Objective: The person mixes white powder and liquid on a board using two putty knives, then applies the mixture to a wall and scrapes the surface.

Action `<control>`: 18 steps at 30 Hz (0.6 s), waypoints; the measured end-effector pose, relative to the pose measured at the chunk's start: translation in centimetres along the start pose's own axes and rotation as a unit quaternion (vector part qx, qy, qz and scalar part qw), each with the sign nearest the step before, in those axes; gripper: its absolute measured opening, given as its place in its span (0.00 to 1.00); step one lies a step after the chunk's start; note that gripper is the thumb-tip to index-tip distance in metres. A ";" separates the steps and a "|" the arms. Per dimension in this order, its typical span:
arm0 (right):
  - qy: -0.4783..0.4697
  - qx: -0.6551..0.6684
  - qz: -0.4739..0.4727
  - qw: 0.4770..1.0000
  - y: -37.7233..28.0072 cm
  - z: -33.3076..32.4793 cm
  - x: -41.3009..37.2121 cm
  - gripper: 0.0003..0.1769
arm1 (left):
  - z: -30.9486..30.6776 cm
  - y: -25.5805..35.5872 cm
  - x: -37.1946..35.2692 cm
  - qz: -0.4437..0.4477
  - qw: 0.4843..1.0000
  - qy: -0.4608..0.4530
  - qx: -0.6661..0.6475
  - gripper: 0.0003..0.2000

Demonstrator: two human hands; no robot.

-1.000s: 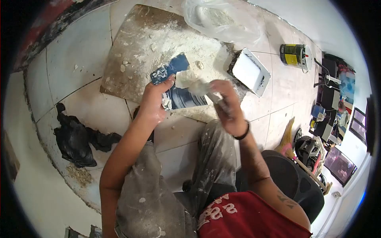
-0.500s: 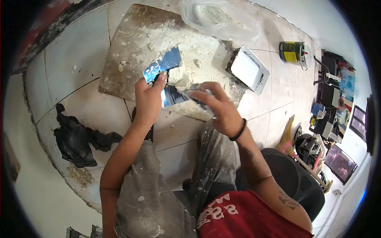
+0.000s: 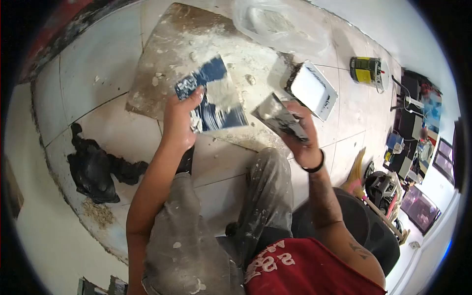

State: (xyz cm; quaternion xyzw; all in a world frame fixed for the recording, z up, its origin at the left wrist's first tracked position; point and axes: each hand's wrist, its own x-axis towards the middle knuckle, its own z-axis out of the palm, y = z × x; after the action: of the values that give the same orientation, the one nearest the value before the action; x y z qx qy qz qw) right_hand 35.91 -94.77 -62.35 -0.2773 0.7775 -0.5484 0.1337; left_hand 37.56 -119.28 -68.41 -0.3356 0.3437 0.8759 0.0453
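Blue plate (image 3: 219, 101) clamped in L hand (image 3: 179, 118), forearm angled fwd; R hand (image 3: 304, 136), tilted inward, grips scraper (image 3: 279, 117).

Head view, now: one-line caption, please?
Left hand grips a smeared blue plate; right hand holds a putty knife above the dusty board.

On the red shirt (image 3: 314, 268), large white characters are printed; shapes like "2" or "S" can be seen, but no full word can be read with certainty. On the bucket (image 3: 366, 70), a yellow-and-dark label (image 3: 364, 75) is carried; its print is too small to be read.
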 end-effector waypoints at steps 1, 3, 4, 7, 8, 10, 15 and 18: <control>0.036 -0.038 0.005 0.999 -0.3 1.0 0.3 0.34 | 0.5 -0.3 -0.5 -0.039 0.998 -0.039 -0.038 0.08; 0.023 -0.122 -0.001 0.992 0.7 3.7 0.2 0.37 | 0.1 -1.3 0.0 -0.104 0.991 -0.057 -0.057 0.09; 0.017 -0.139 0.045 0.989 1.4 4.3 -0.4 0.37 | 0.3 -1.1 -0.2 -0.094 0.993 -0.049 -0.058 0.09; -0.061 -0.177 0.175 0.967 4.9 4.4 -2.8 0.38 | 0.9 0.7 -0.6 -0.036 0.998 -0.038 -0.043 0.08; -0.098 -0.184 0.221 0.953 5.5 3.9 -3.4 0.37 | 0.8 1.3 -0.7 -0.008 0.999 -0.041 -0.025 0.08; -0.030 -0.169 0.161 0.972 5.6 2.7 -3.6 0.33 | -0.1 0.8 -0.3 0.072 0.997 -0.004 0.013 0.07; 0.055 -0.151 0.184 0.970 -0.3 4.3 -2.2 0.29 | 0.4 -4.1 0.9 0.165 0.967 -0.006 0.194 0.09; 0.033 -0.207 0.215 0.954 -2.4 7.1 -1.5 0.22 | 2.4 -4.9 -0.5 0.117 0.937 0.007 0.330 0.11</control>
State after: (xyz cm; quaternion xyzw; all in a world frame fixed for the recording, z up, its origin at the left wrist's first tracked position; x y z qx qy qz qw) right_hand 41.45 -100.02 -62.88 -0.1066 0.9191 -0.3428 0.1627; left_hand 38.09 -113.91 -69.62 -0.2649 0.6508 0.7099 0.0484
